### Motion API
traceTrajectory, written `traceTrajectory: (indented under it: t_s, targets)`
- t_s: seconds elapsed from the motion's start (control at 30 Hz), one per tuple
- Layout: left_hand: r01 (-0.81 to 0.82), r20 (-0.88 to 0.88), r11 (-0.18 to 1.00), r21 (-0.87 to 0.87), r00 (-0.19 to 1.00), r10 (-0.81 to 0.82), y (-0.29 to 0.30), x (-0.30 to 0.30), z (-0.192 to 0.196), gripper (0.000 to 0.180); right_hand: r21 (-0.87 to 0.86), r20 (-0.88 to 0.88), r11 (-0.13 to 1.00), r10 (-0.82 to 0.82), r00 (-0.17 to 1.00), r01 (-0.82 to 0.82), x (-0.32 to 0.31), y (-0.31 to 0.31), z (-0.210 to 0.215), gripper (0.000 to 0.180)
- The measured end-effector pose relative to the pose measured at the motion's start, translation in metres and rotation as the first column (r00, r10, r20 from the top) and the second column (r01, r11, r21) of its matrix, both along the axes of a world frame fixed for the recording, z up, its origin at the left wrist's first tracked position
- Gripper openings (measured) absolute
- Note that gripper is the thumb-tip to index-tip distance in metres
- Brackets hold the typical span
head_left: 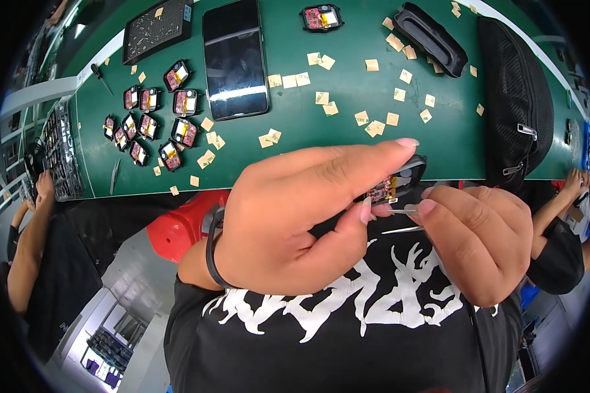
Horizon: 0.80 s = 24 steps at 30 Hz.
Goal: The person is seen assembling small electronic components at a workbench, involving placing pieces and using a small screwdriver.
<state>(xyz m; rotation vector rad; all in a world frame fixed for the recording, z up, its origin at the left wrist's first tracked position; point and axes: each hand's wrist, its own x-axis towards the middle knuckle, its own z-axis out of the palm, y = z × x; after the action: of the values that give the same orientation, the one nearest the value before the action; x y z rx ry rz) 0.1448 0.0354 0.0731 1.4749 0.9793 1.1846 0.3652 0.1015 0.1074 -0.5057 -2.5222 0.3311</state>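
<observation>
A black device [410,175] with an exposed red circuit board [379,192] is gripped by the left hand [295,216] at the bench's [360,39] near edge; just beside it, metal tweezers [403,230] are pinched by the right hand [482,239]; paper squares [392,118] are scattered beyond, similar devices [185,132] are grouped toward the left edge, and a black zip case [514,98] is laid toward the right edge

Green table [452,154], beyond the grip. Left of the grip: clustered open watch cases [185,103], tweezers [115,175], screwdriver [99,74], black parts tray [177,42], dark-screened phone [236,59]. Directly beyond: scattered tan paper squares [372,65]; to the right, oblong black holder [431,40], black zipped pouch [511,92].
</observation>
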Motion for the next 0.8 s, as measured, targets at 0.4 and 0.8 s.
traceTrajectory:
  t_s: [0.4,0.8]
  targets:
    - [-0.055,-0.057,0.996,0.072,0.997,0.059,-0.008,0.006,-0.002,0.053,0.064,0.120,0.998,-0.034,0.992,0.027,0.003,-0.008,0.004,0.020]
    - [-0.044,-0.098,0.998,0.039,0.994,0.048,0.002,0.005,0.005,0.055,0.180,0.022,0.969,0.169,0.985,-0.170,0.002,0.015,-0.007,0.019]
